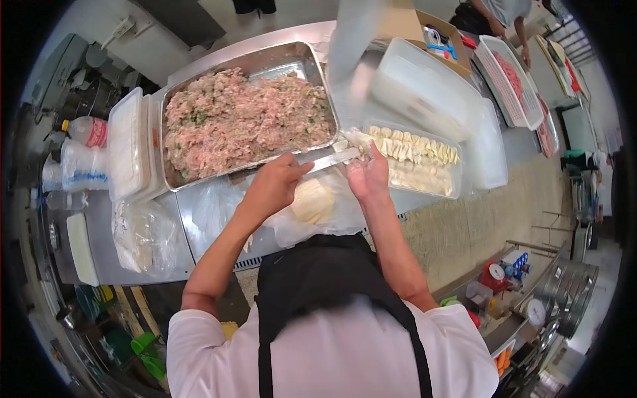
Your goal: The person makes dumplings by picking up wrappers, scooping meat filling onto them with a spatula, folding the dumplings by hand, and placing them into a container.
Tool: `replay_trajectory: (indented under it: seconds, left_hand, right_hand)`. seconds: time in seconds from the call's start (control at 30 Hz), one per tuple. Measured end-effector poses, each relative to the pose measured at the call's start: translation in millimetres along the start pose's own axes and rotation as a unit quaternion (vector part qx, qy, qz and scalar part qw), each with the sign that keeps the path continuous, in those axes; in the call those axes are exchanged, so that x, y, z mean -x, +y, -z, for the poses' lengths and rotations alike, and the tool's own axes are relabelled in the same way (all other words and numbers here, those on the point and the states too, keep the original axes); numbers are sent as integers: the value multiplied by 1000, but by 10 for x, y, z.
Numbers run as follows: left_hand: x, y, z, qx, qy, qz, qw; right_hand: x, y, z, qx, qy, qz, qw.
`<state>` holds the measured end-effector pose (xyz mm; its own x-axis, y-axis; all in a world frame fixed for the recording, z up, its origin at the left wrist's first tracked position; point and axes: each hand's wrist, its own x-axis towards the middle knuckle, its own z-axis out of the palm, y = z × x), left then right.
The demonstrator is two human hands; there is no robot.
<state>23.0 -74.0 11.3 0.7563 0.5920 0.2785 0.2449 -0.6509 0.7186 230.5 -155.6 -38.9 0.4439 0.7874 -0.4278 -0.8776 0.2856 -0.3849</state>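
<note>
A flat metal spatula [334,160] is gripped by my left hand [279,182], its blade pointing right toward my other hand. My right hand [369,174] cups a small piece of dough [358,140], partly hidden by the fingers and blade. Just above my left hand lies a metal tray [334,106] of minced meat with green bits [245,116]. A plastic tray [459,179] beside my right hand holds rows of folded dumplings [415,149]. Round dough wrappers [313,201] rest on a plastic bag below my hands.
Stacked plastic containers [126,146] and a bottle [86,131] stand at left. Behind the dumplings are a translucent bin [428,89] and a cardboard box [405,23]. A white basket [507,83] with meat is at right. Another person's arm [521,36] shows beyond it.
</note>
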Motion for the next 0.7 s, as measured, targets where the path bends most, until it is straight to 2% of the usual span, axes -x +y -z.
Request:
replay_trajectory:
  seconds: [0.07,0.13,0.2,0.23,0.27,0.33,0.37,0.47,0.53,0.57,0.63,0.67,0.7]
  left_hand:
    - [-17,-203,-10,-79,-84,24,993]
    - [-95,-169,215,-94,-61,12,994]
    - [-204,-188,390,-198,-59,81,975]
    - [-257,-223,417,-254,-65,91,961]
    - [-315,-305,395,-254,-64,93,961]
    - [-378,-503,298,-302,-131,69,942]
    - [-356,-555,235,-303,-128,69,942]
    - [-365,-503,140,-271,-134,70,951]
    - [-450,-319,284,-171,-169,153,958]
    - [-465,-326,315,-170,-172,150,959]
    - [-462,-386,408,-82,-198,169,962]
    - [-428,-434,424,-82,-198,168,962]
    - [-391,-450,432,-15,-171,190,967]
  right_hand:
    - [-58,-39,93,-6,8,17,1000]
    - [-55,-140,139,-15,28,41,999]
    - [19,-251,135,-10,30,80,996]
    - [51,-284,128,4,21,73,997]
    - [58,-284,132,5,21,72,997]
    - [55,-279,114,15,28,66,997]
    - [56,-274,101,14,25,65,997]
    - [63,-249,137,-2,38,65,997]
    - [7,-199,233,6,11,82,997]
    - [4,-182,253,5,13,86,996]
    - [13,-147,233,31,22,60,997]
    - [6,-139,235,31,22,61,997]
    - [-1,-126,239,27,19,55,998]
